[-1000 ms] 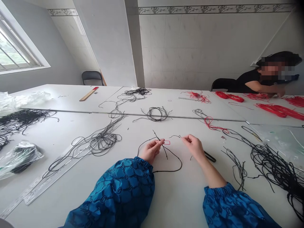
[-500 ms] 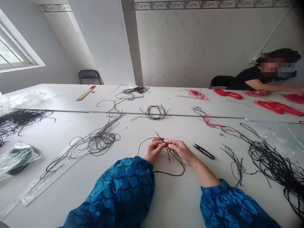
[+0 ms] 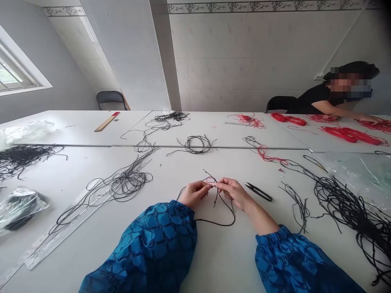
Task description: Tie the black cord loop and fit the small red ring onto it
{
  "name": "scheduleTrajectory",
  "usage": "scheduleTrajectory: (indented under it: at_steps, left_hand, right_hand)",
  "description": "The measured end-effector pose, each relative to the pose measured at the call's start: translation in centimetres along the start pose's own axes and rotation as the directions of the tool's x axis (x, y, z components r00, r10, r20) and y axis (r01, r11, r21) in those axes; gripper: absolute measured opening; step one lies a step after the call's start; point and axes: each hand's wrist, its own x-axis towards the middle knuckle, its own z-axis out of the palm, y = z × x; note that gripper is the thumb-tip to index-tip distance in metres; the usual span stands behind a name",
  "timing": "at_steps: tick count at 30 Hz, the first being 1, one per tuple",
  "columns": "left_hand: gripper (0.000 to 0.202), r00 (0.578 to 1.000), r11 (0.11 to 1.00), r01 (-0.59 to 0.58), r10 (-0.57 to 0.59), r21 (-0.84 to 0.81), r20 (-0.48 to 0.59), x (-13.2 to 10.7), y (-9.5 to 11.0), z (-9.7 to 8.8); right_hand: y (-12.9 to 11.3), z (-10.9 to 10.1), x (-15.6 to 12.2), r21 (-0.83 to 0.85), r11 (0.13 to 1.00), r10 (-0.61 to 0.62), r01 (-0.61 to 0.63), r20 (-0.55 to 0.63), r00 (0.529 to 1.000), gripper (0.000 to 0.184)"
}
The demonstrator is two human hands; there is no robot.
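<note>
My left hand [image 3: 194,194] and my right hand [image 3: 235,193] meet above the table, thumbs and fingertips pinched close together. A small loop of thin red cord [image 3: 210,178] shows at the fingertips, its ends hidden there. Alongside it, a black cord [image 3: 218,224] passes by the fingers and curves below the hands toward the left sleeve. Its knotted end sticks up beyond the fingers. How the two cords join is too small to tell. Black thread snips [image 3: 259,191] lie to the right of my right hand.
Clear rulers [image 3: 65,229] lie at left under a tangle of black cord [image 3: 130,185]. A coiled black cord [image 3: 198,145] sits ahead. More black cord [image 3: 345,199] spreads at right beside plastic bags. Across the table, a person handles red cord bundles [image 3: 354,134].
My fingertips have drawn slightly apart, and the red loop shows more plainly. The view has shifted a little to the right. The co-worker's hand has moved over the red cord.
</note>
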Motion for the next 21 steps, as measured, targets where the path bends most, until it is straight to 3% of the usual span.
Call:
scheduleTrajectory:
  at_steps: [6,15,17,19,21]
  left_hand:
    - [0.038,0.999,0.995,0.003,0.001,0.096,-0.043,-0.1,0.7,-0.9]
    - [0.050,0.982,0.943,0.168,-0.136,-0.287,0.130,-0.2,1.4,-4.4]
    - [0.047,0.990,0.959,0.141,-0.136,-0.244,0.041,-0.2,1.7,-5.6]
    - [0.043,0.986,0.991,0.103,-0.113,-0.081,-0.126,-0.3,2.2,-6.7]
    - [0.039,0.942,0.991,0.061,-0.018,0.118,-0.335,-0.6,2.9,-7.1]
  right_hand:
    - [0.1,-0.5,-0.1,-0.020,0.999,0.032,-0.031,0.001,1.000,0.026]
    - [-0.6,-0.4,-0.3,-0.036,0.997,0.061,-0.061,0.000,0.998,0.028]
    - [-0.7,-0.2,-0.3,-0.034,0.998,0.060,-0.060,-0.026,0.998,0.029]
    - [-0.6,-0.1,-0.3,-0.033,0.998,0.058,-0.060,-0.057,0.997,0.029]
    - [-0.5,0.1,-0.2,-0.032,0.998,0.058,-0.061,-0.089,0.994,0.028]
